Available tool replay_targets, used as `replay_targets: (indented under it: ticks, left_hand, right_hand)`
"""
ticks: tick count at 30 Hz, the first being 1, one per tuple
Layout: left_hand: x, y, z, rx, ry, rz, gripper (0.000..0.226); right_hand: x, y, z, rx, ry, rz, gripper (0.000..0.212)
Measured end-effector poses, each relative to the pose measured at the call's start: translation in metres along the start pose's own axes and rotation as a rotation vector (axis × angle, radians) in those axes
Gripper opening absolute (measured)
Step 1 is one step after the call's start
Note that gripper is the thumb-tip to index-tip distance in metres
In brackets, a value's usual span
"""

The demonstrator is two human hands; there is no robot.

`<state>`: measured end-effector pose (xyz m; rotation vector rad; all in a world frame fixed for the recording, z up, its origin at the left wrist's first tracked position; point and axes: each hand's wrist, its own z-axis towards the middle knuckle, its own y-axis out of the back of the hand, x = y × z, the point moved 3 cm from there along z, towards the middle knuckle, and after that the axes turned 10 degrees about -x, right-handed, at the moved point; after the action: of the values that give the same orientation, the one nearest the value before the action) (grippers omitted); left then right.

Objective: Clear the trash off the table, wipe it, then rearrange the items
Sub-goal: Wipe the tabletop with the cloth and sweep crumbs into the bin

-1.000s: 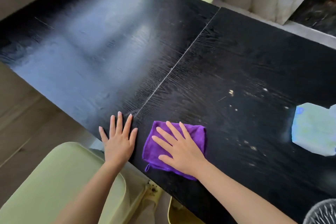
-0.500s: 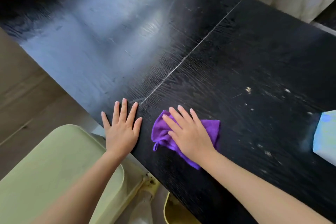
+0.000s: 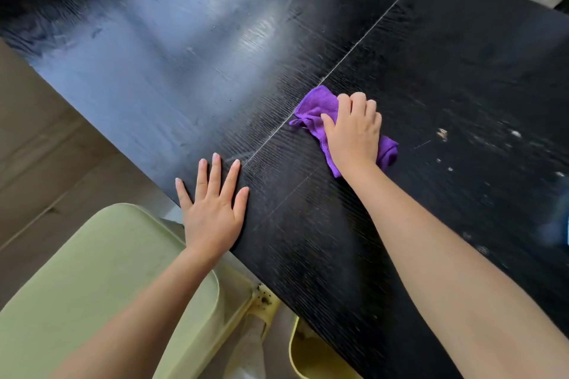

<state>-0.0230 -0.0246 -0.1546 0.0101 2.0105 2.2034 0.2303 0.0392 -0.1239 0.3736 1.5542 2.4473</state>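
Right hand (image 3: 354, 132) grips bunched purple cloth (image 3: 317, 108), pressing it to the table (image 3: 154, 55); crumbs (image 3: 442, 134) at 3 o'clock. Left hand (image 3: 212, 206) lies flat, released, bracing.

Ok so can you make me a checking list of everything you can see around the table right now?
Surface: black wood-grain table, a seam running across it; pale crumbs and specks remain on the right part.
Job's things: purple cloth, bunched, lying across the seam.
Clutter: a blurred blue thing at the right edge, cannot tell what.
Hands: right hand presses on the cloth with fingers curled; left hand lies flat and open on the table's near edge.
Cables: nothing seen.
Surroundings: pale green chair under the left arm, a yellow chair below the table edge, light floor.
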Motion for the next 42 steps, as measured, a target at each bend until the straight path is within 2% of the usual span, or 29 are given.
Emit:
replay_targets:
  ticks: [4, 8, 13, 15, 17, 23, 28, 31, 33, 36, 38, 42]
  left_hand:
    - [-0.001, 0.0, 0.001, -0.002, 0.001, -0.014, 0.063]
    - [0.0, 0.001, 0.0, 0.019, 0.004, -0.009, 0.064]
    - [-0.001, 0.002, 0.002, 0.017, -0.004, -0.017, 0.064]
    - [-0.001, 0.002, 0.002, 0.018, -0.004, -0.018, 0.063]
    - [-0.001, 0.002, 0.002, 0.024, -0.006, -0.013, 0.063]
    - [0.0, 0.001, 0.001, 0.015, -0.008, 0.007, 0.059]
    - [0.001, 0.0, 0.002, 0.015, -0.017, 0.025, 0.058]
    - [0.002, -0.001, 0.001, 0.002, -0.021, 0.027, 0.06]
    - [0.002, -0.001, 0.001, -0.011, -0.022, 0.032, 0.061]
    - [0.001, -0.001, 0.001, -0.013, -0.032, 0.033, 0.058]
    - [0.0, -0.002, 0.002, -0.011, -0.025, 0.029, 0.056]
    - [0.0, -0.002, 0.001, -0.002, -0.015, 0.024, 0.055]
  right_hand:
    - [0.016, 0.016, -0.041, 0.003, 0.101, 0.055, 0.027]
    - [0.031, 0.048, -0.104, 0.027, 0.274, 0.201, 0.03]
    - [0.009, 0.076, -0.193, 0.069, 0.702, 0.318, 0.028]
    - [-0.01, 0.071, -0.188, 0.034, 0.777, 0.365, 0.022]
    - [-0.023, 0.059, -0.16, 0.019, 0.717, 0.343, 0.017]
    - [-0.042, 0.033, -0.062, -0.001, 0.458, 0.131, 0.027]
    - [-0.067, -0.003, 0.053, -0.048, 0.082, -0.001, 0.021]
    - [-0.085, -0.025, 0.114, -0.025, -0.143, 0.018, 0.027]
    - [-0.084, -0.034, 0.126, -0.014, -0.211, 0.056, 0.031]
    - [-0.065, -0.033, 0.109, 0.025, -0.168, 0.113, 0.032]
    - [-0.037, -0.026, 0.085, 0.059, -0.066, 0.17, 0.03]
    - [0.029, -0.001, 0.005, -0.001, 0.171, 0.323, 0.03]
